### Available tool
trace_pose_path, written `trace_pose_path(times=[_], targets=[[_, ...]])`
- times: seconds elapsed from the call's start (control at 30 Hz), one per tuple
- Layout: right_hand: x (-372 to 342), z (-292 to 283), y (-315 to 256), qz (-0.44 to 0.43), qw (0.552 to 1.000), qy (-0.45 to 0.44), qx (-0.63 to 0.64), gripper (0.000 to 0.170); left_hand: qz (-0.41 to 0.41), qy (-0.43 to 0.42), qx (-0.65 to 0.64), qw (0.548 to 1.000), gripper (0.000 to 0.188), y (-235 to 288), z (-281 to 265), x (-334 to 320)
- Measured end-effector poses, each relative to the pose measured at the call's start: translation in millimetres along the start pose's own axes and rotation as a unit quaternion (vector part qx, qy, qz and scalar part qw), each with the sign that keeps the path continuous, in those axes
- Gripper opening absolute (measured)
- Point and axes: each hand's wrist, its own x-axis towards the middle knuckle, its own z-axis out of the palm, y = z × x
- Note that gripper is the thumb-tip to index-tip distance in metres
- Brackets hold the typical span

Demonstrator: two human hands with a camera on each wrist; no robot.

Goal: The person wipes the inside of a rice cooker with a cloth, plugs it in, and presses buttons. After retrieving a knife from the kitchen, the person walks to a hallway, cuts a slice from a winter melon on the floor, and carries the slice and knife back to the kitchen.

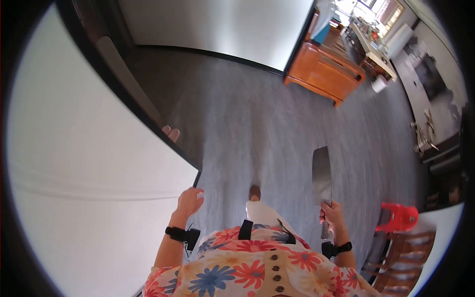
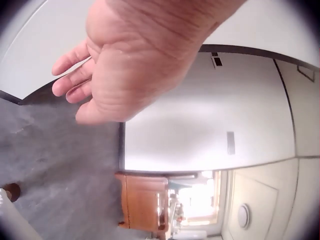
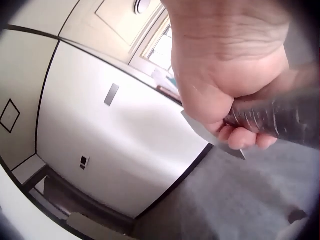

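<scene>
My right hand grips a cleaver by its dark handle, with the broad metal cleaver blade pointing forward over the floor. In the right wrist view, the fingers curl round the ridged handle, and most of the blade is hidden behind the hand. My left hand holds nothing and is beside the dark-edged end of a white wall. Its fingers are loosely bent in the left wrist view.
A grey floor stretches ahead. An orange-brown wooden cabinet stands at the far right, beyond a white wall. On the right are a red stool and a wooden chair. A white bin stands near a cluttered counter.
</scene>
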Motion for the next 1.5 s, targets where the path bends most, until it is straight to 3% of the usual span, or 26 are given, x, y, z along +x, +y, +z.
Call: trace_pose_path(times=[0.1, 0.27, 0.4, 0.6, 0.7, 0.93, 1.13, 1.23, 1.4, 1.47, 1.5], targets=[[67, 26, -83, -0.036, 0.991, -0.084, -0.100, 0.015, -0.060, 0.040, -0.047, 0.996, 0.026, 15, -24, 24], [176, 126, -222, -0.106, 0.950, -0.219, -0.195, 0.016, -0.131, 0.111, -0.062, 0.983, 0.026, 26, -48, 73], [247, 199, -302, -0.172, 0.903, -0.287, -0.269, 0.019, -0.137, 0.132, -0.101, 0.976, 0.025, 16, -48, 129], [305, 264, -394, -0.135, 0.900, -0.299, -0.288, 0.019, -0.152, 0.149, -0.122, 0.970, 0.025, 13, -79, 228], [353, 295, -433, -0.114, 0.908, -0.286, -0.283, 0.018, -0.212, 0.141, -0.184, 0.950, 0.024, 10, -109, 269], [489, 432, -548, -0.147, 0.869, -0.342, -0.326, 0.019, -0.326, 0.229, -0.172, 0.901, 0.023, -43, -142, 363], [540, 562, -657, -0.213, 0.781, -0.404, -0.426, 0.024, -0.365, 0.262, -0.175, 0.876, 0.024, -61, -237, 457], [543, 632, -684, -0.202, 0.771, -0.428, -0.426, 0.024, -0.385, 0.303, -0.161, 0.857, 0.023, -72, -277, 481], [558, 755, -718, -0.211, 0.737, -0.468, -0.441, 0.023, -0.399, 0.270, -0.166, 0.861, 0.019, -153, -311, 520], [558, 795, -731, -0.197, 0.753, -0.443, -0.445, 0.023, -0.324, 0.372, -0.233, 0.838, 0.017, -202, -317, 543], [555, 811, -745, -0.202, 0.742, -0.448, -0.456, 0.023, -0.323, 0.329, -0.160, 0.873, 0.017, -224, -342, 559]])
